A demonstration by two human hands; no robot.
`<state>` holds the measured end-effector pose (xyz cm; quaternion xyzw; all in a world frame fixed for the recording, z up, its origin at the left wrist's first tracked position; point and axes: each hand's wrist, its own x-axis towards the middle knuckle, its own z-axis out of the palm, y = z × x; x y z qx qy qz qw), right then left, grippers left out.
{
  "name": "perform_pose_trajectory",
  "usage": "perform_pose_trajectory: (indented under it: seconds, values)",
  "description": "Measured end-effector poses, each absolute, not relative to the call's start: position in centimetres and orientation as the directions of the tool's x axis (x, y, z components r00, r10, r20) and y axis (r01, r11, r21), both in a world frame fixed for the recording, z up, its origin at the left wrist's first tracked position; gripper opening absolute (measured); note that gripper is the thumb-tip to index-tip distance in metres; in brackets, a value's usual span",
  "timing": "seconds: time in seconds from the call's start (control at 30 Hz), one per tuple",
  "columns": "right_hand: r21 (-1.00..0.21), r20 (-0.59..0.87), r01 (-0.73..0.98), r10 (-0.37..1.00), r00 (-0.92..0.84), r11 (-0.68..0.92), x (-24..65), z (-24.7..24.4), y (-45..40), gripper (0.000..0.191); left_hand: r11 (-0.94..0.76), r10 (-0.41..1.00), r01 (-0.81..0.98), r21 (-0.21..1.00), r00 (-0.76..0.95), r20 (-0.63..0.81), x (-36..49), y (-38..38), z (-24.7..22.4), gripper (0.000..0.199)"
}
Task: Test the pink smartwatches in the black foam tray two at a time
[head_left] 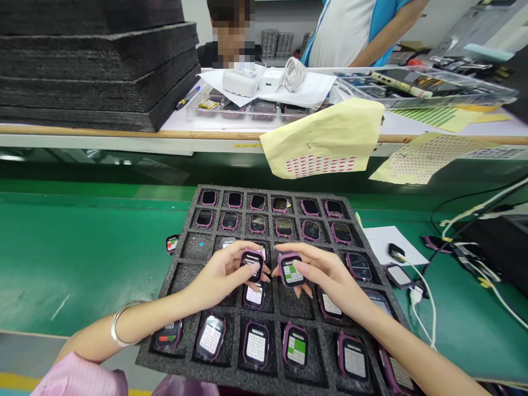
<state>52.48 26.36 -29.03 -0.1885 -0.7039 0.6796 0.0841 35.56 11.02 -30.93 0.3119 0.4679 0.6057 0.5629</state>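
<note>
My left hand (229,275) grips a purple-framed smartwatch (251,263) by its edges, thumb on its dark screen with white text. Beside it, my right hand (325,269) has its fingers around a second purple smartwatch (292,270), whose screen shows a white and green grid. Both watches are held just above a dark grey foam tray (234,344). Its compartments hold several more purple smartwatches, the far rows with dark screens. Closer to me, a smartwatch (256,345) displays a white grid and another smartwatch (295,346) a green and white one. My forearms cover some compartments.
A single smartwatch (172,243) lies left of the tray on the green table (82,247). White cables (431,308) and a charging puck (396,252) are at the right. Black foam sheets (91,71) are stacked on the shelf, near yellow sticker sheets (325,137). Two people are behind it.
</note>
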Motion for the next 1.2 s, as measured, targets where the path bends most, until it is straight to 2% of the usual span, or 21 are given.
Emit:
perform_pose_trajectory:
  seconds: [0.17,0.27,0.37,0.43,0.53,0.67,0.73,0.8,0.87,0.93,0.97,1.03,1.13,1.2]
  values:
    - [-0.986,-0.150,0.165,0.358,-0.922,0.012,52.3,-29.5,26.4,0.035,0.059,0.971,-0.391,0.919,-0.189,-0.143,35.5,11.1,-30.7,0.032]
    - [-0.985,-0.132,0.159,0.294,-0.947,0.068,52.2,-29.4,26.7,0.039,0.053,0.972,-0.391,0.919,-0.192,-0.138,35.5,11.0,-30.4,0.031]
    - [-0.968,-0.108,0.151,0.207,-0.972,0.202,52.2,-29.8,27.2,0.052,0.047,0.973,-0.391,0.919,-0.189,-0.130,35.5,11.0,-30.3,0.030]
    - [-0.919,-0.112,0.183,0.213,-0.971,0.348,52.1,-30.4,27.4,0.055,0.033,0.974,-0.396,0.918,-0.191,-0.118,35.5,10.9,-30.3,0.032]
    - [-0.775,-0.051,0.195,0.248,-0.967,0.601,52.0,-31.0,27.7,0.052,0.008,0.970,-0.389,0.921,-0.221,-0.102,35.5,10.8,-30.2,0.045]
    - [-0.498,0.089,0.113,0.181,-0.979,0.860,52.7,-30.0,28.7,0.054,0.018,0.965,-0.358,0.934,-0.237,-0.109,35.5,10.6,-30.0,0.052]
    - [-0.408,0.075,0.133,0.178,-0.981,0.903,53.6,-29.3,29.7,0.053,0.022,0.966,-0.337,0.941,-0.236,-0.107,35.5,10.4,-30.0,0.050]
    - [-0.311,0.022,0.197,0.215,-0.976,0.930,54.9,-28.9,30.6,0.041,0.027,0.967,-0.317,0.948,-0.232,-0.105,35.5,10.4,-30.0,0.049]
    - [-0.179,-0.005,0.293,0.297,-0.955,0.939,56.2,-29.3,31.1,0.027,0.036,0.967,-0.304,0.952,-0.229,-0.109,35.6,10.4,-30.1,0.049]
    - [-0.087,0.010,0.388,0.390,-0.921,0.917,56.9,-30.2,31.0,0.022,0.042,0.966,-0.293,0.955,-0.232,-0.114,35.6,10.6,-30.1,0.049]
    - [-0.085,0.029,0.425,0.428,-0.903,0.901,57.1,-30.7,30.8,0.021,0.044,0.965,-0.287,0.957,-0.237,-0.116,35.6,10.7,-30.1,0.049]
    - [-0.177,0.074,0.474,0.492,-0.868,0.863,57.0,-31.6,30.3,0.020,0.060,0.963,-0.270,0.961,-0.239,-0.128,35.6,10.9,-30.1,0.051]
    - [-0.427,0.078,0.500,0.581,-0.810,0.753,56.5,-31.8,29.8,0.036,0.100,0.961,-0.226,0.969,-0.230,-0.153,35.4,11.1,-29.8,0.052]
    - [-0.581,0.038,0.473,0.603,-0.797,0.662,56.1,-30.7,29.7,0.039,0.115,0.960,-0.184,0.976,-0.232,-0.157,35.3,11.2,-29.4,0.051]
